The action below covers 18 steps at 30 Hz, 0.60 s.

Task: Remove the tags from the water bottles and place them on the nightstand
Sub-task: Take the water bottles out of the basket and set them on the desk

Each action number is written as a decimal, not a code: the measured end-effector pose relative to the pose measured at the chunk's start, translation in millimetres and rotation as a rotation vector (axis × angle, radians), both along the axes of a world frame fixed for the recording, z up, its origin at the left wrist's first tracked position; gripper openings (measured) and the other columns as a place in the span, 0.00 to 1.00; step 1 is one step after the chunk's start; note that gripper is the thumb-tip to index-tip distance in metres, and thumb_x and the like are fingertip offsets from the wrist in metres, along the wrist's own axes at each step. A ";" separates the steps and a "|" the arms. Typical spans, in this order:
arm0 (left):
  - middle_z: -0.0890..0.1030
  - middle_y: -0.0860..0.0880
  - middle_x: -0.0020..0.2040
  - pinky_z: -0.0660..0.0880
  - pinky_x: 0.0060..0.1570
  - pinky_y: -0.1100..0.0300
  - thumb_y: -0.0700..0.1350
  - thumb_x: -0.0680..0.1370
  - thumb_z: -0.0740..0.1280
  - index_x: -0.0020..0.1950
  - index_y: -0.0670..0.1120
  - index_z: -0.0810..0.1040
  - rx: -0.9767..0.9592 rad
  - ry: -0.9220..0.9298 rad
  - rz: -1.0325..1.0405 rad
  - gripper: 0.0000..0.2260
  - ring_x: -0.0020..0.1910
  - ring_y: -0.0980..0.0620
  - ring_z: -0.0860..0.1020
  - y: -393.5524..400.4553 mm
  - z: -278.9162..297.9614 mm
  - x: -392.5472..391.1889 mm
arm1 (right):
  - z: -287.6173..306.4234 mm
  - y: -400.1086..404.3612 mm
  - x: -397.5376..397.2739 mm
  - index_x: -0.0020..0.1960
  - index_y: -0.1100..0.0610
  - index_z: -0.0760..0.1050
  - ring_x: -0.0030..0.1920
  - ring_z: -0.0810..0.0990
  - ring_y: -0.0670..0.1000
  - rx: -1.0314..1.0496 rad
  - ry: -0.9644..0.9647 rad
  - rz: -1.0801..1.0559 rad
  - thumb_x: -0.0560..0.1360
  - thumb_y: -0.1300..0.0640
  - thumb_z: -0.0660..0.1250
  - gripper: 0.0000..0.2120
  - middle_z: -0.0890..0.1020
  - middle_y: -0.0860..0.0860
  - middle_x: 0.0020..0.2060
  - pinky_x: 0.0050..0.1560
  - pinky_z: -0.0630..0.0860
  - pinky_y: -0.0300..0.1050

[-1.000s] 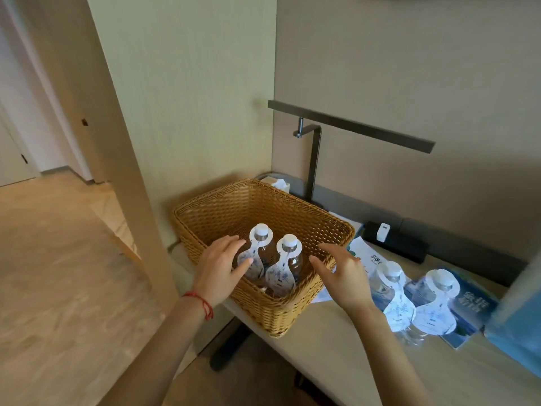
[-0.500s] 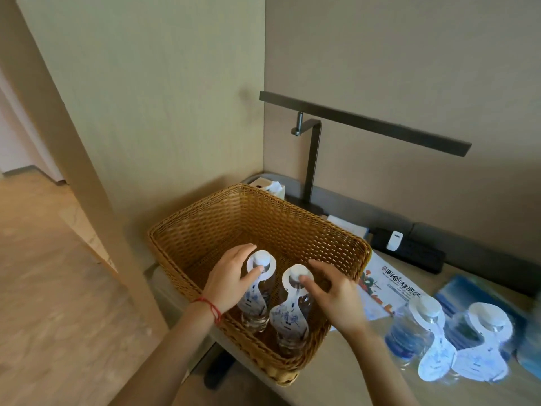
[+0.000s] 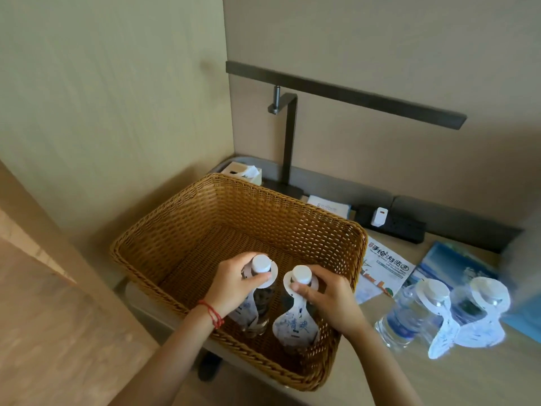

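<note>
Two water bottles stand in a wicker basket (image 3: 187, 230), each with a white cap and a white paper tag hung round its neck. My left hand (image 3: 231, 285) grips the neck of the left bottle (image 3: 261, 264), thumb on its tag ring. My right hand (image 3: 328, 297) holds the neck of the right bottle (image 3: 301, 274); its tag (image 3: 294, 326) hangs down the front. Two more tagged bottles, one nearer the basket (image 3: 409, 315) and one further right (image 3: 480, 306), stand on the nightstand (image 3: 380, 376).
A dark desk lamp (image 3: 288, 136) stands behind the basket, beside a tissue box (image 3: 243, 172). A black power strip (image 3: 392, 222) with a white charger lies along the back wall. Brochures (image 3: 383, 265) lie on the nightstand between basket and outer bottles. Walls close in left and behind.
Both hands reached into the basket and closed around the necks of the two bottles. The camera moved closer and tilted further down over the basket.
</note>
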<state>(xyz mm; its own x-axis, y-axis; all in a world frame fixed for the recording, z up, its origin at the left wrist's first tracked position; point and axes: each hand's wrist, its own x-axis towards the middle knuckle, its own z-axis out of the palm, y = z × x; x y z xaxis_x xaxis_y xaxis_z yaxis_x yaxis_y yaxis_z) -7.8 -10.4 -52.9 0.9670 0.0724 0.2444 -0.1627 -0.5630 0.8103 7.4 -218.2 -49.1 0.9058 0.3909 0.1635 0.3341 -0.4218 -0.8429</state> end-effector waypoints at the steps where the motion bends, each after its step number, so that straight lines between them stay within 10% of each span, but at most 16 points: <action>1: 0.80 0.56 0.46 0.68 0.45 0.80 0.42 0.68 0.74 0.52 0.46 0.80 -0.017 -0.006 0.002 0.13 0.47 0.63 0.77 0.5 -0.4 1.6 | 1.5 0.9 0.1 0.50 0.40 0.73 0.49 0.77 0.36 0.014 0.008 -0.003 0.69 0.43 0.66 0.11 0.80 0.38 0.46 0.47 0.74 0.31; 18: 0.83 0.54 0.40 0.73 0.38 0.74 0.43 0.65 0.76 0.49 0.45 0.82 -0.024 -0.138 0.118 0.14 0.37 0.61 0.80 -0.7 2.5 4.6 | 5.8 11.6 10.1 0.46 0.40 0.76 0.48 0.79 0.36 0.181 -0.012 -0.037 0.66 0.45 0.69 0.09 0.81 0.37 0.45 0.46 0.73 0.28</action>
